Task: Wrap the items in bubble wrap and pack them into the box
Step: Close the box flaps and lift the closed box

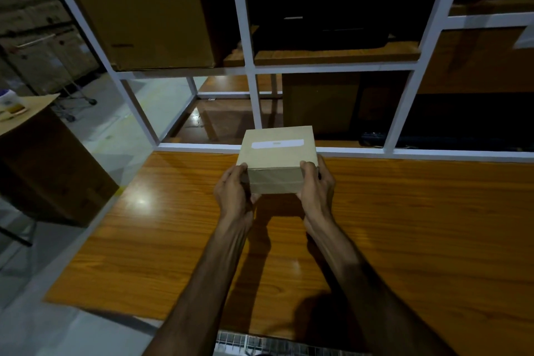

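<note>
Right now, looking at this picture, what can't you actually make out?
- What is inside the small box: it is closed.
- The underside of the small box: the left hand and right hand cover its lower corners.
- Print on the white label: too small.
- Text on the big carton: blurred, dim.
- Dark items on the shelves: lost in shadow.
- No bubble wrap is in view.

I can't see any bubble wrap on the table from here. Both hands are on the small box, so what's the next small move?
Probably set the small cardboard box down on the wooden table. The left hand and right hand grip its two sides, it is closed with a white label on top, and no wrap or loose items show, so the hands need freeing first.
</note>
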A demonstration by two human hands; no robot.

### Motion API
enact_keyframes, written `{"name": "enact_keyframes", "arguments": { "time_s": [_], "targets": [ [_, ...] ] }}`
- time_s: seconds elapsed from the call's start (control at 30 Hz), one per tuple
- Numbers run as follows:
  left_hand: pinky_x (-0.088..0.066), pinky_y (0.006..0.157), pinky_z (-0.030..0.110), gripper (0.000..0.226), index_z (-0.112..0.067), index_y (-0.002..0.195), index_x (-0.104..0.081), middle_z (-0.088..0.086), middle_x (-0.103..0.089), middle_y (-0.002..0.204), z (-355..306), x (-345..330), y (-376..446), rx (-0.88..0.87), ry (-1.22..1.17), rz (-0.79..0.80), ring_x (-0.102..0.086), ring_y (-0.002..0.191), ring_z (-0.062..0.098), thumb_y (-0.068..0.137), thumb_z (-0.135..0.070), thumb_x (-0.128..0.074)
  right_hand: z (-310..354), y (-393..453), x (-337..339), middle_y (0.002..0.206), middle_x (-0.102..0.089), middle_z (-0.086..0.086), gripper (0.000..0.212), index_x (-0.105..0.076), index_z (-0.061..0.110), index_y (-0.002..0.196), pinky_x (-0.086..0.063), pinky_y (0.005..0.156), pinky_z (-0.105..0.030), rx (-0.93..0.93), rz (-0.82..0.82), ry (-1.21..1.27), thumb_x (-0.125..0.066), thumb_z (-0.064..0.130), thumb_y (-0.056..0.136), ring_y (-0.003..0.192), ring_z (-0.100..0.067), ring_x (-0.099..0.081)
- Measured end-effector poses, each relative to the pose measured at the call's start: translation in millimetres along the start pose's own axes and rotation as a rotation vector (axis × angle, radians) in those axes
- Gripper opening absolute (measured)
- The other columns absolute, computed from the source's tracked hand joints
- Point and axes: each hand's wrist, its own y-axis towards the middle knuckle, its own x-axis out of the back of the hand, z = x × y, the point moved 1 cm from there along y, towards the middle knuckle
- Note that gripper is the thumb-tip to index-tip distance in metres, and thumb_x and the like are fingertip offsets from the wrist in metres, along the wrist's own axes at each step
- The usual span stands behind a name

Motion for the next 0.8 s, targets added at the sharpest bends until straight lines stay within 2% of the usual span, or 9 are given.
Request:
{"name": "enact_keyframes", "arguments": {
  "time_s": [0.13,0.23,0.3,0.37,0.43,0.53,0.63,0.73,0.8],
  "targets": [
    [-0.063,0.088,0.055,0.016,-0.018,0.112,-0.072,0.01,-0.069,0.119,-5.0,1.0,-3.0,0.005,-0.011,0.031,-0.068,0.113,0.035,0.099,-0.026,-0.071,4.9,5.3,4.1,0.124,-0.063,0.003,0.043,-0.052,0.036,0.147,-0.062,0.089,-0.05,0.007,0.027,-0.014,-0.057,0.036,0.104,0.11,-0.015,-0.064],
    [-0.062,0.075,0.046,0.015,-0.017,0.103,-0.077,0.008,-0.073,0.108,-11.3,1.4,0.1,-0.076,0.078,0.039,-0.069,0.107,0.032,0.1,-0.029,-0.068,13.3,5.3,4.9,0.122,-0.062,0.007,0.044,-0.046,0.041,0.15,-0.063,0.088,-0.047,0.074,0.036,-0.061,-0.052,0.042,0.107,0.11,-0.014,-0.064],
    [-0.057,0.072,0.043,0.017,-0.017,0.101,-0.078,0.008,-0.074,0.105,-13.4,0.8,2.2,-0.101,0.088,0.027,-0.071,0.104,0.032,0.101,-0.03,-0.067,19.2,4.3,3.8,0.126,-0.062,0.007,0.045,-0.039,0.046,0.15,-0.062,0.086,-0.037,0.129,0.034,-0.105,-0.05,0.042,0.107,0.114,-0.013,-0.063],
    [-0.055,0.065,0.039,0.018,-0.017,0.101,-0.077,0.01,-0.074,0.106,-13.8,1.5,3.2,-0.106,0.061,0.014,-0.072,0.102,0.031,0.101,-0.032,-0.067,23.2,2.4,0.1,0.136,-0.06,0.004,0.051,-0.035,0.043,0.154,-0.06,0.086,-0.03,0.177,0.029,-0.143,-0.052,0.044,0.106,0.12,-0.011,-0.061],
    [-0.054,0.065,0.039,0.019,-0.015,0.097,-0.075,0.01,-0.074,0.102,-14.0,2.0,3.1,-0.119,0.033,0.009,-0.073,0.098,0.029,0.101,-0.033,-0.067,23.8,-2.3,-4.0,0.148,-0.055,0.001,0.06,-0.032,0.044,0.156,-0.061,0.094,-0.038,0.215,0.025,-0.183,-0.054,0.055,0.101,0.129,-0.015,-0.058],
    [-0.054,0.076,0.041,0.025,-0.014,0.093,-0.074,0.004,-0.07,0.091,-18.8,0.9,5.2,-0.196,0.049,0.02,-0.068,0.091,0.022,0.105,-0.032,-0.062,19.7,-10.8,-6.5,0.155,-0.05,0.002,0.068,-0.029,0.051,0.154,-0.058,0.1,-0.048,0.253,0.003,-0.227,-0.052,0.066,0.092,0.137,-0.017,-0.053],
    [-0.06,0.077,0.031,0.027,-0.015,0.106,-0.077,0.002,-0.076,0.099,-23.6,0.9,7.5,-0.26,0.072,0.037,-0.073,0.095,0.016,0.109,-0.031,-0.056,20.2,-17.3,-6.8,0.159,-0.046,0.003,0.071,-0.031,0.042,0.158,-0.055,0.103,-0.051,0.279,-0.02,-0.281,-0.053,0.063,0.094,0.141,-0.018,-0.048],
    [-0.059,0.067,0.027,0.028,-0.015,0.098,-0.074,-0.003,-0.075,0.083,-25.2,3.0,9.8,-0.26,0.065,0.05,-0.071,0.087,0.017,0.11,-0.03,-0.053,27.3,-24.5,-9.8,0.163,-0.04,0.001,0.064,-0.033,0.036,0.157,-0.05,0.109,-0.054,0.35,-0.064,-0.363,-0.059,0.05,0.1,0.146,-0.017,-0.04],
    [-0.06,0.078,0.033,0.029,-0.012,0.104,-0.074,0.003,-0.078,0.095,-26.1,3.2,10.4,-0.224,0.033,0.073,-0.074,0.097,0.021,0.11,-0.031,-0.053,32.8,-31.1,-13.2,0.163,-0.038,0.001,0.06,-0.035,0.034,0.155,-0.049,0.11,-0.054,0.412,-0.081,-0.395,-0.06,0.046,0.102,0.146,-0.011,-0.034]
  ]
}}
